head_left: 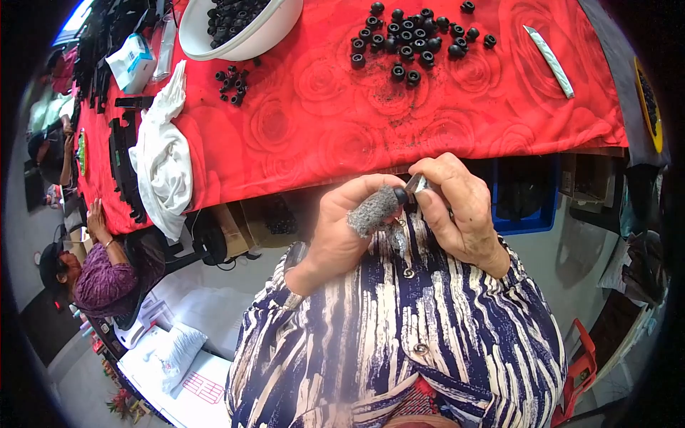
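My left hand (pixel 349 225) is closed, its forefinger wrapped in a grey fabric cot, and pinches a small black ring-shaped part (pixel 401 195) at the fingertip. My right hand (pixel 457 207) grips a small metal blade tool (pixel 417 184) whose tip touches that part. Both hands are held close to my chest, below the table's front edge. On the red rose-patterned tablecloth (pixel 321 121) lie several more black ring parts in a cluster (pixel 414 36) and a smaller heap (pixel 230 82).
A white bowl (pixel 264 36) of black parts stands at the back left, a white cloth (pixel 163 160) hangs over the table edge, and a wrapped stick (pixel 548 60) lies at right. A blue bin (pixel 524 200) sits under the table. Other people work at the left.
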Demonstrator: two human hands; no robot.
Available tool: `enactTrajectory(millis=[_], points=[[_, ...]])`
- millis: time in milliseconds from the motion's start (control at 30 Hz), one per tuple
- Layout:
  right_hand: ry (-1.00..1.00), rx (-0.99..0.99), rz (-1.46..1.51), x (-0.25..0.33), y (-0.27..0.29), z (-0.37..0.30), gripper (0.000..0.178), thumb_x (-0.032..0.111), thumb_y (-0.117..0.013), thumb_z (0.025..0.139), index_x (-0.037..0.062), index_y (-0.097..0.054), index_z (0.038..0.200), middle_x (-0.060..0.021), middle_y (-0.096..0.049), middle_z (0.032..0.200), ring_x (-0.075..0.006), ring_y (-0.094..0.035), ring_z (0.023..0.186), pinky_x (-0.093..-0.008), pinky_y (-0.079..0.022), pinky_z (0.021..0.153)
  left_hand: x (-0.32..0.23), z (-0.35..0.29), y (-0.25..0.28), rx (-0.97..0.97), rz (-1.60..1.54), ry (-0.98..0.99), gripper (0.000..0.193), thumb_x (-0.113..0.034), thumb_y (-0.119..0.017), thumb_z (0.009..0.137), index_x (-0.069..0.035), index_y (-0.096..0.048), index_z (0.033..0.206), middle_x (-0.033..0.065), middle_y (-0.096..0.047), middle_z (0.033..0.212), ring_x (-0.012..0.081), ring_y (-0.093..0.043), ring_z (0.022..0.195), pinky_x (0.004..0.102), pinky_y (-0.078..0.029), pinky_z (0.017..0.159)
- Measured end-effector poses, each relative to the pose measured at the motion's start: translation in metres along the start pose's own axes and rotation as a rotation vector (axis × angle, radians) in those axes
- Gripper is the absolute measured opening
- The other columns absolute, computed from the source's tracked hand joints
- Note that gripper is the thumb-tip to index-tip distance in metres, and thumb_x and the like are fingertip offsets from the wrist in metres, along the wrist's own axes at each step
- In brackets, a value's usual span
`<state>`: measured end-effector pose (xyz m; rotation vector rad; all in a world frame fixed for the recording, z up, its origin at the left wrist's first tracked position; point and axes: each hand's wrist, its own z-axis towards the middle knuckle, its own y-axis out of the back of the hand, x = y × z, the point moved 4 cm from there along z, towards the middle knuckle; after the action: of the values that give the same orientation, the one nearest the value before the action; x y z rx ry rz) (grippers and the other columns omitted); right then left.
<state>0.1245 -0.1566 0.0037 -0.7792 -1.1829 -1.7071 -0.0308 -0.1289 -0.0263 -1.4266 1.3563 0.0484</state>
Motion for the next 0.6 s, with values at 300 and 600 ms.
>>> enactTrajectory(millis=[300, 600], points=[[0.002, 0.015, -0.022, -0.0032, -0.001, 0.0021, 0.02, 0.001, -0.062, 0.079, -0.0018, -0.056, 0.099, -0.0141, -0.054, 0.075, -0.0292, -0.057, 0.06, -0.036, -0.045, 0.053, 0.0004, 0.0027, 0.0, 0.009, -0.013, -0.005, 0.025, -0.008, -0.058, 0.089, 0.003, -0.058, 0.112, 0.0048, -0.062, 0.093, 0.007, -0.056, 0.08, 0.0209, -0.045, 0.074], [-0.021, 0.004, 0.034, -0.007, -0.0011, 0.0029, 0.02, 0.0, -0.063, 0.078, -0.0016, -0.057, 0.097, -0.0134, -0.054, 0.074, -0.0285, -0.056, 0.059, -0.0354, -0.045, 0.052, 0.0017, 0.0057, 0.0019, -0.025, -0.006, 0.035, 0.025, -0.008, -0.058, 0.089, 0.003, -0.059, 0.112, 0.0037, -0.063, 0.095, 0.0061, -0.056, 0.08, 0.0198, -0.045, 0.074]])
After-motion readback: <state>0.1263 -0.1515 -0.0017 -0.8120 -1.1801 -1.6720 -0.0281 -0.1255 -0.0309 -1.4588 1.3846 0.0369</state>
